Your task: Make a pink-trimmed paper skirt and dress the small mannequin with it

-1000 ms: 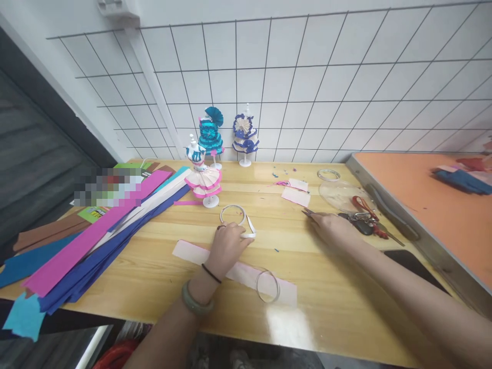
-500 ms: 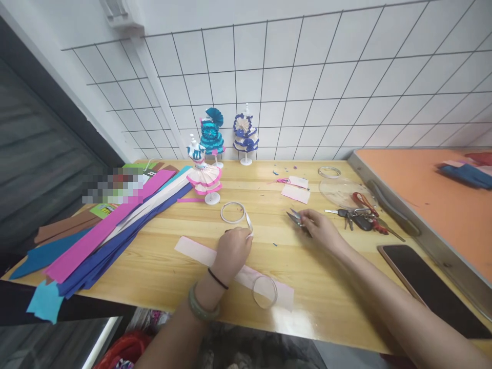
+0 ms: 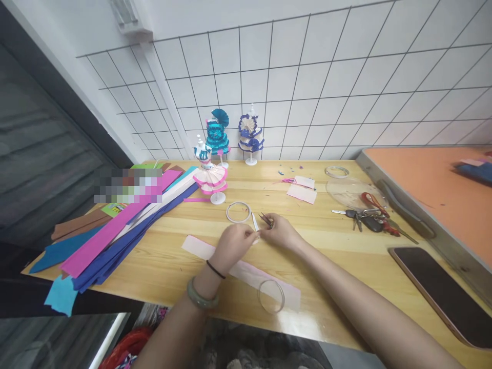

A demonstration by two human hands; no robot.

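Note:
My left hand [image 3: 236, 243] pinches the end of a narrow white tape [image 3: 255, 222] that runs from a tape ring [image 3: 238, 212] lying on the table. Right beside it, my right hand [image 3: 279, 231] is closed around small scissors [image 3: 266, 220], its fingertips meeting the left ones at the tape end. Under my left wrist lies a long pale strip with a pink edge [image 3: 198, 247]. A clear ring [image 3: 271, 296] rests on that strip's right part. Two short pale pieces [image 3: 302, 193] lie farther back.
Three small dress forms in crepe paper [image 3: 210, 177] stand at the back. Coloured paper strips [image 3: 123, 220] fan out at left. On the right are keys [image 3: 371, 220], a phone [image 3: 442, 294], another ring [image 3: 337, 171] and an orange board [image 3: 423, 179].
My right hand has moved left with the scissors and now meets my left hand at the tape end. The view has shifted slightly.

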